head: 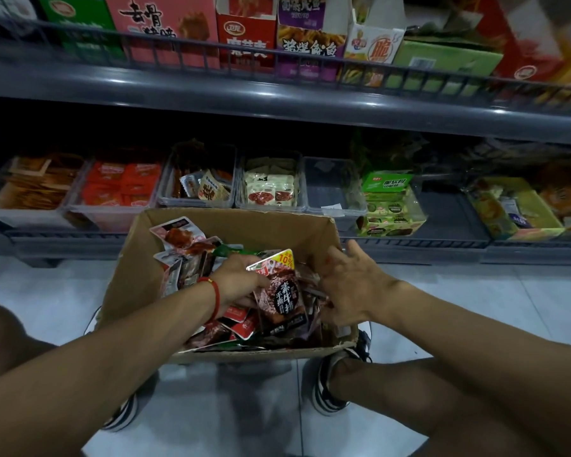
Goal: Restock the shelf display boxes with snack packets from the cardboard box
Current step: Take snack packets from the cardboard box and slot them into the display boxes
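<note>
Nearest: both forearms reach forward over pale tiled floor (56, 291), knees at either side, a striped shoe (330, 387) tucked against the near right corner of the cardboard box (139, 278). Floor lies bare to the left and right of the box.

Box open-topped, near rim torn and sagging, far wall upright and close to the bottom shelf's front rail (409, 247). Inside, a loose heap of snack packets (185, 242), piled higher toward the left and far side.

Left hand (241, 275), red cord at the wrist, is down in the heap; fingers curl round a dark packet with white lettering (285, 296), which stands tilted between the two hands. Right hand (350, 278) is just right of that packet, inside the box's right wall, fingers spread and slack, tips down among the packets; whether it has hold of any cannot be told.

Beyond: a row of clear display bins on the bottom shelf. One bin (333, 189), right of the box's far corner, holds no packets; neighbours hold red, cream and green packs. Above, the grey upper shelf lip (277, 94) overhangs, cartons standing behind its rail.
</note>
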`<state>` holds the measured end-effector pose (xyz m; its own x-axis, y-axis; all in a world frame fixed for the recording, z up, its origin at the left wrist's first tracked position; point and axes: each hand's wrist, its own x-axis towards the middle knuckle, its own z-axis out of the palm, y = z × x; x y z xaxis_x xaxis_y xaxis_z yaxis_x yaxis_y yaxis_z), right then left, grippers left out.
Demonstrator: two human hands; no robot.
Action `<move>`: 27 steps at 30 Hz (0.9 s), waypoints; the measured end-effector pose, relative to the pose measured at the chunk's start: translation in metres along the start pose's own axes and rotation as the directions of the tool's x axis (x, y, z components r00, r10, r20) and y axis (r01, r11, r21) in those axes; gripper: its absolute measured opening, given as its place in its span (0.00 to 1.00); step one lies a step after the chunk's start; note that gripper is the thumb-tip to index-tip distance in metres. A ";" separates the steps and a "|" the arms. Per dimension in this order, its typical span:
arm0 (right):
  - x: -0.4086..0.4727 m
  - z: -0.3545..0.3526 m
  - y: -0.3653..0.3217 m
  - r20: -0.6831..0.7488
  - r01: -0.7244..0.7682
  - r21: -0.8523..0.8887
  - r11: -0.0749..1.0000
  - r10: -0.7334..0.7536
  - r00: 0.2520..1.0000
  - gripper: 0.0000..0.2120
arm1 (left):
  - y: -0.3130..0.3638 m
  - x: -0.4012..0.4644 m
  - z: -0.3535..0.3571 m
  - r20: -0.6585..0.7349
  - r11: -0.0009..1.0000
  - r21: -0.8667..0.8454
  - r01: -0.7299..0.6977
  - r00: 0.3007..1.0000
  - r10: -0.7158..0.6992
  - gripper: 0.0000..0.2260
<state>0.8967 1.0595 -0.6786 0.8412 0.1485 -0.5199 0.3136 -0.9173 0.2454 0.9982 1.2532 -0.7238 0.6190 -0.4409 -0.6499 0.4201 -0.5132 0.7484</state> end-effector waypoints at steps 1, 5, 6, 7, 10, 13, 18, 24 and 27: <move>0.001 0.004 0.003 0.019 0.029 -0.011 1.000 -0.029 0.999 0.28 | 0.000 -0.001 0.000 0.009 1.000 -0.020 0.015 1.000 -0.015 0.15; 0.010 0.012 0.008 0.082 0.048 0.139 0.989 -0.059 0.995 0.16 | -0.001 -0.002 0.003 0.040 0.993 -0.112 0.049 0.998 -0.044 0.18; 0.011 0.012 0.010 0.077 0.053 0.176 0.983 -0.068 0.995 0.15 | -0.001 -0.003 0.003 0.052 0.992 -0.119 0.042 0.998 -0.036 0.17; 0.011 0.010 0.013 0.063 0.061 0.197 0.978 -0.075 0.995 0.15 | 0.000 -0.002 0.003 0.059 0.992 -0.123 0.033 0.998 -0.026 0.16; 0.005 0.002 0.031 0.060 0.079 0.277 0.958 -0.099 0.993 0.15 | 0.004 -0.006 0.003 0.076 0.989 -0.151 0.010 0.997 0.002 0.13; -0.005 0.005 0.043 0.020 0.162 0.241 0.957 -0.172 0.985 0.12 | 0.006 -0.007 0.003 0.097 0.983 -0.184 0.002 0.995 0.016 0.13; -0.028 0.011 0.051 -0.147 0.293 0.211 0.933 -0.266 0.953 0.12 | 0.009 -0.008 0.004 0.111 0.975 -0.221 -0.010 0.993 0.036 0.14; -0.048 0.007 0.056 -0.335 0.356 0.439 0.825 -0.217 0.917 0.05 | 0.017 -0.015 0.002 0.177 0.960 -0.262 -0.097 0.973 0.146 0.26; -0.049 -0.005 0.052 -0.380 0.253 0.599 0.760 -0.008 0.925 0.06 | 0.023 -0.023 0.007 0.220 0.954 -0.158 -0.256 0.933 0.286 0.35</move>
<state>0.8740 1.0065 -0.6366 0.9428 0.2854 -0.1724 0.1872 -0.8808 -0.4348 0.9895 1.2466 -0.6926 0.5518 -0.7200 -0.4208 0.3473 -0.2603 0.9009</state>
